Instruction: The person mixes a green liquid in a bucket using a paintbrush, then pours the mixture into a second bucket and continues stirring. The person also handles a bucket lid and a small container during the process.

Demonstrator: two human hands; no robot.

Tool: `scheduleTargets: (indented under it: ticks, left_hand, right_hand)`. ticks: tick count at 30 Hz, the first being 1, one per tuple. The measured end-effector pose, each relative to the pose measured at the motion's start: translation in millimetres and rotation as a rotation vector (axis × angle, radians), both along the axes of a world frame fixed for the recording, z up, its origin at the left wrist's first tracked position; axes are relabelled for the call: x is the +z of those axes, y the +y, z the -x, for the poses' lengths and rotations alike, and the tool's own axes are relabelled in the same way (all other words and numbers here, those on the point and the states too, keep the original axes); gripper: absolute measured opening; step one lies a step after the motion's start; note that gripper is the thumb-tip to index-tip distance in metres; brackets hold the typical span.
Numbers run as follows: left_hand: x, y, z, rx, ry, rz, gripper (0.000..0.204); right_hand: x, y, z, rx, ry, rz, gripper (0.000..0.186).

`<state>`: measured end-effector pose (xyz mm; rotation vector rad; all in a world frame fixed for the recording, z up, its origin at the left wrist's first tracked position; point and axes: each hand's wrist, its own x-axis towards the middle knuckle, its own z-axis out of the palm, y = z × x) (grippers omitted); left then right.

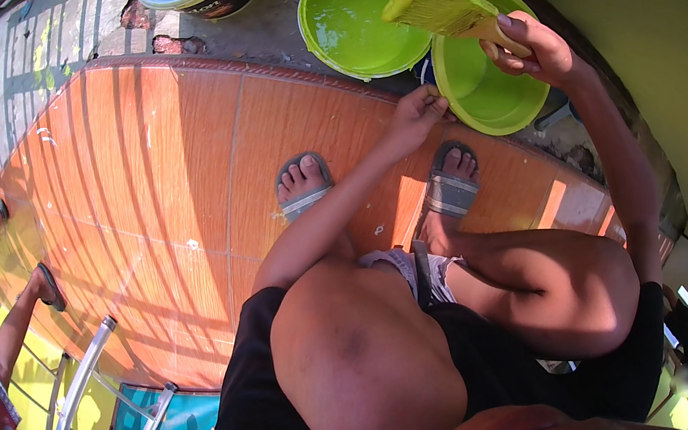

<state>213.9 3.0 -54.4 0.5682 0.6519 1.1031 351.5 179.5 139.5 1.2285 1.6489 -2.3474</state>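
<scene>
Your right grip is closed around the brush, holding it by the wooden handle with the bristles pointing left of that grip, over the green buckets. Your left grip is pinched at the left rim of the nearer bucket, just below and left of your right grip.

To the right of your right grip, the yellow-green wall bounds the space. The farther bucket sits close beyond your left grip, its rim beside the nearer one. The raised edge of the tiles runs up and left from your left grip. Your widest open room is left of that grip, over the orange tiled floor, striped with shadow.

The brush is broad and flat, its bristles thickly coated in yellow-green paint and matted together, the handle pale. Your nearer bucket shows a paint-coated inner wall.
</scene>
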Motion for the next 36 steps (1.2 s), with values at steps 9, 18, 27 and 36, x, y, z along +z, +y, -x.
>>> scheduleTargets:
  ticks: [9, 18, 27, 36]
  left_hand:
    - [1.5, 0.5, -3.1, 0.037, -0.036, -0.002, 0.02]
    - [6.1, 0.2, -0.3, 0.041, 0.027, 0.005, 0.019]
    - [-3.5, -1.6, -3.7, 0.048, 0.009, 0.055, 0.016]
    - [2.2, -1.9, -2.1, 0.043, 0.011, 0.076, 0.017]
  right_hand:
    - [14.0, -18.1, -6.2, -0.1, 0.03, -0.072, 0.058]
    - [27.8, -27.1, -26.4, -0.145, 0.115, -0.113, 0.059]
    - [77.7, -20.2, -124.6, -0.142, -0.085, -0.265, 0.067]
    - [36.7, -2.2, -166.5, 0.056, -0.647, -0.075, 0.042]
